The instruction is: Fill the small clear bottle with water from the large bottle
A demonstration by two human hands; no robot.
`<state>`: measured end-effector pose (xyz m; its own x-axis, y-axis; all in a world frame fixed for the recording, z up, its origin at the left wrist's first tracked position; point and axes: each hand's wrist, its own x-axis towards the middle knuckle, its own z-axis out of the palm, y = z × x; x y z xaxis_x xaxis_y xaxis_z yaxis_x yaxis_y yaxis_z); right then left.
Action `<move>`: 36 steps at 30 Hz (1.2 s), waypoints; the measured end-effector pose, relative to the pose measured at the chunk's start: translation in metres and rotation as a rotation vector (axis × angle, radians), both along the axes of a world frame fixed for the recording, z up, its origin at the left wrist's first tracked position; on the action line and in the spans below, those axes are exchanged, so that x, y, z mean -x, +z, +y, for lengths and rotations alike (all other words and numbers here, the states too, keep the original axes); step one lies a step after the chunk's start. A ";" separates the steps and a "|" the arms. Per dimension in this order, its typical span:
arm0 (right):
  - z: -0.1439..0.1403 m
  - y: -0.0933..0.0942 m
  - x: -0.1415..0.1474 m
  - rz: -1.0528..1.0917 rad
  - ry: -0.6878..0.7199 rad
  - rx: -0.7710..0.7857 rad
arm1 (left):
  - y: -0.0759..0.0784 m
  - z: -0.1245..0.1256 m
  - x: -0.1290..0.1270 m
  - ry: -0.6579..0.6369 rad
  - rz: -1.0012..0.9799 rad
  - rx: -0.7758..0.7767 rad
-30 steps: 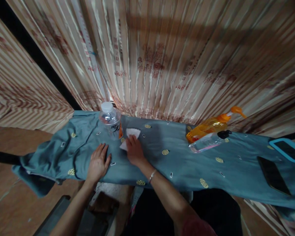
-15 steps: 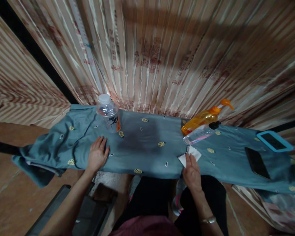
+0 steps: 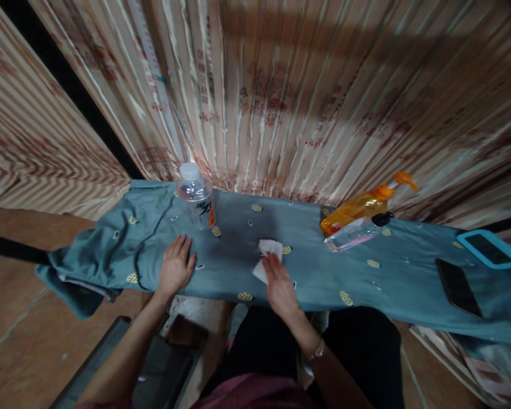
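A narrow board draped in a blue-grey patterned cloth runs from left to right in front of a striped curtain, its far edge pressed against the curtain folds and its near edge just over the person's lap. The right hand lies flat, fingers stretched out, pressing a white folded tissue onto the cloth near the middle of the board, closer to the near edge than the far one; part of the tissue is under the fingers, and its visible part runs from the near edge up toward the far edge, leaning slightly right, with its broader end pointing away from the person. The left hand rests palm down and open on the cloth toward the left end, gripping nothing, just in from the near edge. A clear water bottle stands upright at the far edge, beyond the left hand. Between that bottle and the two bottles lying on their sides further right, an orange pump bottle and a clear bottle with a dark cap, the cloth is bare around the tissue on all sides. Toward the right end lie a dark phone and a device in a light blue case, well apart from both hands. At the left end the cloth hangs over the edge in folds.
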<state>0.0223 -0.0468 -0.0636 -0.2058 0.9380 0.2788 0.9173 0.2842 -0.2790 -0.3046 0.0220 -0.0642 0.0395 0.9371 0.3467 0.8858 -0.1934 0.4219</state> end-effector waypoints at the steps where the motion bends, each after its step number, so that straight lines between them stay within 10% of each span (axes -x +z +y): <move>1: 0.006 0.001 -0.024 0.000 -0.080 0.000 | 0.000 0.000 0.000 0.000 0.019 -0.001; 6: 0.050 0.006 -0.069 -0.016 -0.335 -0.009 | 0.001 -0.001 -0.002 0.001 0.118 -0.013; 12: 0.063 0.005 0.067 -0.056 0.027 0.008 | 0.001 -0.001 0.000 -0.003 0.148 -0.015; 15: 0.055 0.006 0.089 -0.069 0.163 -0.001 | 0.001 -0.001 0.001 -0.013 0.149 -0.017; 25: 0.126 0.021 -0.072 -0.086 -0.470 0.062 | -0.001 -0.002 0.000 -0.013 0.162 -0.046; 31: 0.188 0.025 0.025 -0.056 -0.319 0.086 | 0.000 -0.002 0.000 -0.007 0.159 -0.040; 36: 0.139 0.022 0.122 -0.030 0.071 0.026 | -0.002 -0.002 0.001 -0.006 0.128 -0.021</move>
<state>-0.1000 0.0924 -0.0412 -0.2801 0.9277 0.2468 0.9031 0.3418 -0.2599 -0.3056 0.0197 -0.0658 0.0906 0.9294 0.3578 0.9310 -0.2066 0.3010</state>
